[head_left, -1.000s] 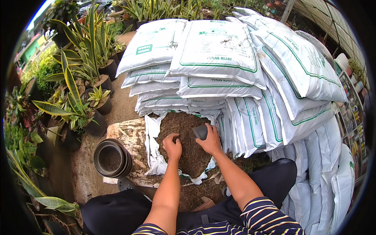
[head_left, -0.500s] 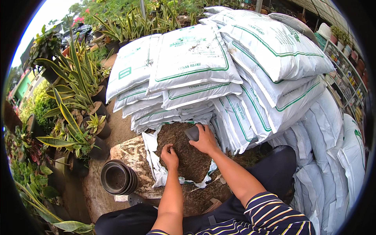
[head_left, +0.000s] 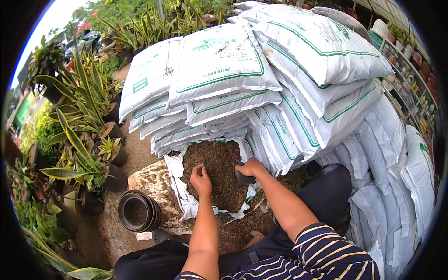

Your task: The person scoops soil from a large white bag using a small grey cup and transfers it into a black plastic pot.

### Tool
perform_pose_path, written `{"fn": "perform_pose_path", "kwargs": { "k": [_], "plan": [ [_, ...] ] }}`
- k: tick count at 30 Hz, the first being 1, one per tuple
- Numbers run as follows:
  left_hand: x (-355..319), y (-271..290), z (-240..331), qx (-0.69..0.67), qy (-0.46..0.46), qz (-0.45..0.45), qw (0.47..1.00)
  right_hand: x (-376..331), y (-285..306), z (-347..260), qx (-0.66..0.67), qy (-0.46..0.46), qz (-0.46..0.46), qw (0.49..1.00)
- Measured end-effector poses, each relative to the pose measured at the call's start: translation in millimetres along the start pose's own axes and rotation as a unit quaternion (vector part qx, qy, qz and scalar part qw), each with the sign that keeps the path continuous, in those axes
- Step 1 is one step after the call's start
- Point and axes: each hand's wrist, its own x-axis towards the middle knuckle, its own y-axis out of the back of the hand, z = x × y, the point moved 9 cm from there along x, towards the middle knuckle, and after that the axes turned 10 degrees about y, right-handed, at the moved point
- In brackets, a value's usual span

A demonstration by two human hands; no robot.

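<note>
An opened white sack, its torn rim folded outward, holds dark brown soil. Over the right side of the soil, my right hand grips a small dark grey scoop-like piece, whose full shape I cannot make out. My left hand hovers above the left part of the soil, palm inward, with loosely curled fingers and nothing visible in them. To the left of the sack stands a stack of black plant pots, nested in one another.
Filled white sacks are piled high behind the soil, and more sacks stack up on the right. Potted snake plants line the left side. A shelf rack with small items stands at the far right.
My right hand has come nearer and slightly right, and the dark grey piece now points downward at the soil's right edge. My left hand has barely moved. The view has shifted slightly.
</note>
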Motion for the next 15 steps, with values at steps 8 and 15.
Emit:
{"fn": "perform_pose_path", "kwargs": {
  "k": [8, 15],
  "plan": [
    [-3.6, -1.0, 1.9, 0.029, 0.019, -0.004, 0.999, 7.0, -9.2, -17.5, 0.044, 0.007, 0.052, 0.998],
    [2.0, 10.5, -5.8, 0.020, 0.029, 0.009, 0.999, -5.3, 7.9, -55.7, 0.003, 0.110, 0.114, 0.987]
  ]
}}
